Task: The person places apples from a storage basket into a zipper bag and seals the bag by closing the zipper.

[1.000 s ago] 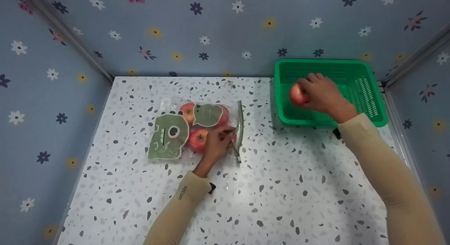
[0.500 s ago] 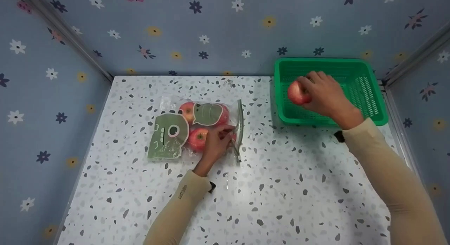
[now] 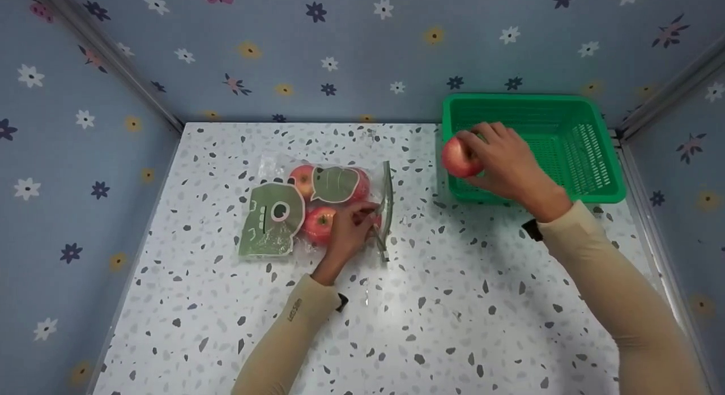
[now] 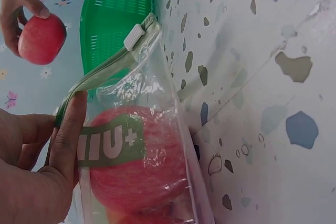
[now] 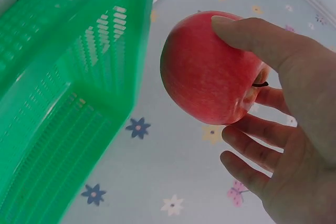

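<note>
A red apple [image 3: 462, 157] is in my right hand [image 3: 507, 167], over the left rim of the green basket [image 3: 609, 157]. In the right wrist view the thumb and fingers grip the apple [image 5: 207, 69], its stem turned toward the palm. On the table lies a clear zip bag [image 3: 272, 222] printed with a green cartoon face, several apples inside. My left hand [image 3: 352, 229] pinches its green zipper edge at the right end. From the left wrist, the bag mouth stands apart in front of the fingers, with a white slider [image 4: 134, 37] at one end of the zipper.
The basket stands at the back right corner of the speckled white table [image 3: 430, 315]. Flower-patterned panels [image 3: 340, 43] rise along the back and both sides. Bare tabletop lies between the bag and the basket.
My right hand has carried the apple leftward, from above the basket's inside to its left rim. The left hand and the bag have stayed in place.
</note>
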Tool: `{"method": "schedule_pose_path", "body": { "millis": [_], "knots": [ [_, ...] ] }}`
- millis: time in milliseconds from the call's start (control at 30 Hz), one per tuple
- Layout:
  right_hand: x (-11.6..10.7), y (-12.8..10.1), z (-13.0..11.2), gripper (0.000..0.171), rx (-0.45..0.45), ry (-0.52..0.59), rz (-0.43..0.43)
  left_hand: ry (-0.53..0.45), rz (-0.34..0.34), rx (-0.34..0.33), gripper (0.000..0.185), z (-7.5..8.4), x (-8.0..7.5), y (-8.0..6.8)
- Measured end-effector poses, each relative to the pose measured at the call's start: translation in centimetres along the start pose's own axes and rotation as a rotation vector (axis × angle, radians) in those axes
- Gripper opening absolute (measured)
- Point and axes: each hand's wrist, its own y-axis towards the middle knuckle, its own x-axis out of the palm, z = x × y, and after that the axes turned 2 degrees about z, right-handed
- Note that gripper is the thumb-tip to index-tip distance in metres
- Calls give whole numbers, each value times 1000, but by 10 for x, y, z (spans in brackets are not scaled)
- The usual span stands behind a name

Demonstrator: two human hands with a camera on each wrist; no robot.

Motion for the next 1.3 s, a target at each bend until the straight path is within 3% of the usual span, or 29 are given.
{"method": "schedule_pose_path", "body": {
  "millis": [467, 1033, 1300],
  "knots": [
    [24, 3, -42, 84, -35, 15, -42, -17, 19, 59, 21, -3, 1, 0],
    [69, 2, -77, 82, -91, 45, -103, -9, 28, 55, 19, -2, 2, 0],
    [91, 4, -87, 78, -44, 34, -117, -32, 23, 65, 19, -2, 2, 0]
  ]
}}
